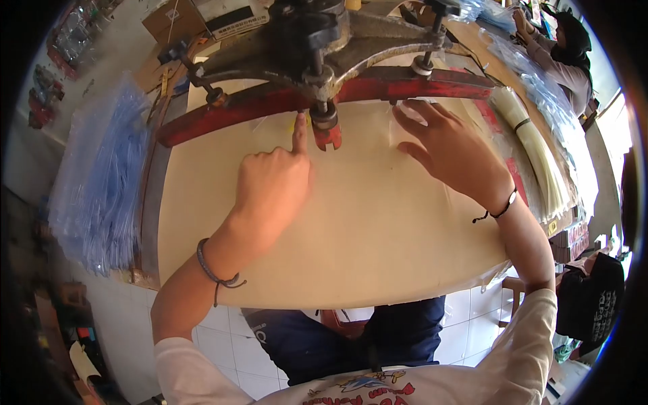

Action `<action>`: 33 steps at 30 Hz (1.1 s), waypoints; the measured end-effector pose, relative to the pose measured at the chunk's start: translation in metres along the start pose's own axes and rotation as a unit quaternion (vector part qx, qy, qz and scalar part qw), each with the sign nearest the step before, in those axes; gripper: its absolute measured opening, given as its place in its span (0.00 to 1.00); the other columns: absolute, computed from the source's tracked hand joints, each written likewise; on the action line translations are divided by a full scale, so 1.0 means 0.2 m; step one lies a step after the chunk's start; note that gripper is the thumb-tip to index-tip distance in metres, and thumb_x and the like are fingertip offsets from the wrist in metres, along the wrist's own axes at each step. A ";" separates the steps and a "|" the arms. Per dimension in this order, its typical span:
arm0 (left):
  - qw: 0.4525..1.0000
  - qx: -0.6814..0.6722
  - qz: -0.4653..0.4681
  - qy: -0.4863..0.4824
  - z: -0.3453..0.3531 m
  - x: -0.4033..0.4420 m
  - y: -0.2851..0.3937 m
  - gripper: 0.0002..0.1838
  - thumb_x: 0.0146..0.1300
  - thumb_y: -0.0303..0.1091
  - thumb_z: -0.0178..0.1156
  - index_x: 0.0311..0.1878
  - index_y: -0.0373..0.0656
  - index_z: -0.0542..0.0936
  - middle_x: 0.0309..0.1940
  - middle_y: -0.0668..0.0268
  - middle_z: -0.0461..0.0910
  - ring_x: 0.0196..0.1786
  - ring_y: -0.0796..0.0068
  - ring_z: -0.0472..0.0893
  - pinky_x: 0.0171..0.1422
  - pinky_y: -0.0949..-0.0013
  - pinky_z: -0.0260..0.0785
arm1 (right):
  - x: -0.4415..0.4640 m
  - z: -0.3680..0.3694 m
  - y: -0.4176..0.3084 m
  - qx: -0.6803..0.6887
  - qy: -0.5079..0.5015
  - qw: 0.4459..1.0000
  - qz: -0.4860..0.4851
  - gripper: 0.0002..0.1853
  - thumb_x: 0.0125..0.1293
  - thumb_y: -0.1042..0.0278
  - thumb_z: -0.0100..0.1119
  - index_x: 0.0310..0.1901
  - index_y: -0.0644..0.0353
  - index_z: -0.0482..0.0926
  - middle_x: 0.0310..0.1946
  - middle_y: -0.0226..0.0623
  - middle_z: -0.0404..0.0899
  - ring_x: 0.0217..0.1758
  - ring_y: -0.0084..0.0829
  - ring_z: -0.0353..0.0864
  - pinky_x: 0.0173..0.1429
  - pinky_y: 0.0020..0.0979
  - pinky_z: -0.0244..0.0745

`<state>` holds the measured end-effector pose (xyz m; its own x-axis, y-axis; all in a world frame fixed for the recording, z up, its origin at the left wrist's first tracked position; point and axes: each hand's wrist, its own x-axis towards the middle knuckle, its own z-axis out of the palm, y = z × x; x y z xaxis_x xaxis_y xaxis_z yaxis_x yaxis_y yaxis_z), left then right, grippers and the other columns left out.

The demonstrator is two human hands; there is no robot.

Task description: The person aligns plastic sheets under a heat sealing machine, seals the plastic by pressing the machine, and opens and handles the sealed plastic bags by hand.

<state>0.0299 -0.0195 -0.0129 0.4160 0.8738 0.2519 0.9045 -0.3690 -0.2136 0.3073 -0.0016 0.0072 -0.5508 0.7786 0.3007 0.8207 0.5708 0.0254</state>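
My left hand (273,182) rests on the tan board (324,229), its index finger stretched out to the lower edge of the red bar (256,101). The other fingers curl under, and the thumb is hidden. A small yellow patch shows beside that fingertip. My right hand (455,148) lies palm down with fingers apart, its fingertips by the bar. Faint edges of a clear plastic sheet (392,131) show near the right fingers; its full outline is hard to see. A notched red metal piece (328,137) hangs between both hands from the dark metal press (317,61).
Bluish clear plastic sleeves (101,182) are piled at the left. A bundle of pale plastic strips (530,148) lies at the right, with more plastic (540,88) beyond. Another person (560,61) works at the upper right. A cardboard box (172,23) stands at the back left.
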 end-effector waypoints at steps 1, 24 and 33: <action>1.000 -0.003 -0.003 -0.004 -0.01 0.01 -0.01 0.21 0.66 0.33 0.56 0.60 0.33 0.76 0.14 0.57 0.78 0.18 0.55 0.81 0.26 0.56 0.74 | 0.00 0.01 0.01 -0.012 0.012 1.000 -0.013 0.26 0.71 0.58 0.62 0.65 0.62 0.75 0.65 0.43 0.73 0.65 0.44 0.75 0.67 0.41 0.74; 0.999 -0.027 0.026 -0.007 0.01 0.05 -0.04 0.31 0.62 0.31 0.56 0.68 0.25 0.72 0.21 0.54 0.81 0.27 0.56 0.84 0.35 0.55 0.77 | 0.04 0.04 0.04 0.024 -0.042 0.999 -0.010 0.21 0.75 0.57 0.57 0.65 0.54 0.78 0.59 0.43 0.77 0.61 0.47 0.78 0.66 0.44 0.73; 0.994 -0.014 0.062 0.091 0.08 0.06 -0.04 0.30 0.55 0.27 0.59 0.62 0.22 0.76 0.18 0.64 0.82 0.20 0.69 0.81 0.23 0.65 0.69 | 0.04 0.05 0.04 0.018 -0.045 0.999 -0.005 0.22 0.76 0.55 0.56 0.66 0.54 0.77 0.60 0.43 0.77 0.63 0.47 0.77 0.67 0.44 0.72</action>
<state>0.0255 -0.0015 -0.0236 0.5320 0.7503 0.3924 0.8465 -0.4808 -0.2285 0.3076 0.0123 0.0007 -0.5714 0.7924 0.2137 0.8102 0.5862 -0.0072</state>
